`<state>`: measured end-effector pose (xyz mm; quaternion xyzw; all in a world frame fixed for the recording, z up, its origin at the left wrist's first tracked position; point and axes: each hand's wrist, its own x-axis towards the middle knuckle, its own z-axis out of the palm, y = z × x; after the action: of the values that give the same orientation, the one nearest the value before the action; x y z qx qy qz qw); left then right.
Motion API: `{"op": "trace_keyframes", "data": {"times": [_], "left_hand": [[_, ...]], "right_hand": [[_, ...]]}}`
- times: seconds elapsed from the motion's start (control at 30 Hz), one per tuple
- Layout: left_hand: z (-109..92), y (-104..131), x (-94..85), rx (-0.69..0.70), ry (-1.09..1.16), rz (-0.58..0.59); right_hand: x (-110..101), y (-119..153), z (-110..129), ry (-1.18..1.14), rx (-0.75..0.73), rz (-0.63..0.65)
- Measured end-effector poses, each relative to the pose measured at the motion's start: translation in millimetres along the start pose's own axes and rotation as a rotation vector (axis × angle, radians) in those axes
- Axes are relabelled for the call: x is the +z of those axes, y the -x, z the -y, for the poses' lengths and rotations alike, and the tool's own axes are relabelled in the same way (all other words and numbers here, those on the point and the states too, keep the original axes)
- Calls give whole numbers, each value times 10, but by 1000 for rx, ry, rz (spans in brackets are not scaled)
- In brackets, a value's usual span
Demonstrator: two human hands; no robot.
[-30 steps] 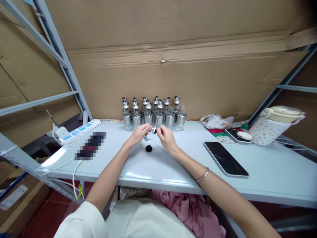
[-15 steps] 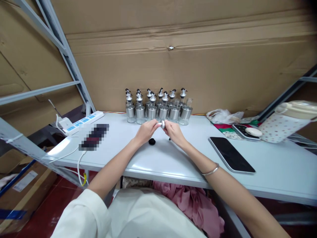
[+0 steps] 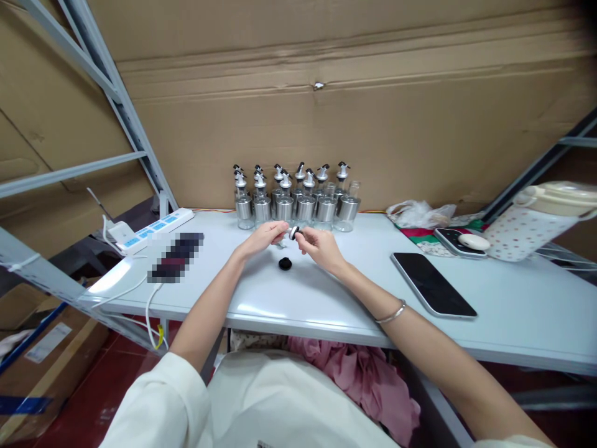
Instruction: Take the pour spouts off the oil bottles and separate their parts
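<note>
Black-and-silver pourer spout sits between the two hands, above the table. Left hand: fingertips drawn together at its silver side. Right hand: thumb and fingers gripping its black end. Black cap lies nearer the person; steel-sleeved glass bottles stand behind.

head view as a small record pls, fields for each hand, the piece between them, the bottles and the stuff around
left hand: fingers pinched at the silver side of the piece
right hand: fingers at its black side; bracelet on that wrist
piece: small silver and black fitting, held above the table
bottles: glass with metal sleeves, in two rows; the two rightmost in front have no spouts
near the hands: black cap on the table
right side: phone, spotted jug
left side: power strip
</note>
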<state>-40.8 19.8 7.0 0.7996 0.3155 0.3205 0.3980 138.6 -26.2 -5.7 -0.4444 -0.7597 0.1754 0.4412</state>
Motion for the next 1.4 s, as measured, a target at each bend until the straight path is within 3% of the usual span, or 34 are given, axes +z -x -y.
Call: {"op": "trace_keyframes", "data": {"times": [0.17,0.43,0.7,0.83,1.17,1.27,1.4], "left_hand": [[-21,10,-42,-54,54,40],[46,-10,-53,-91,153,7],[35,-34,-52,-112,235,-36],[53,-89,-40,-133,303,-42],[113,-140,-41,-167,337,-75],[195,-112,-149,-220,341,-216],[340,-46,-319,-222,286,-422]], "right_hand": [[-64,-54,-37,292,-149,16],[-110,-95,-49,370,-280,46],[-87,-130,-143,659,-481,-10],[-98,-151,-167,703,-510,-67],[-76,-176,-188,699,-528,-72],[-178,-152,-176,595,-571,-105],[-365,-120,-214,424,-519,-292]]}}
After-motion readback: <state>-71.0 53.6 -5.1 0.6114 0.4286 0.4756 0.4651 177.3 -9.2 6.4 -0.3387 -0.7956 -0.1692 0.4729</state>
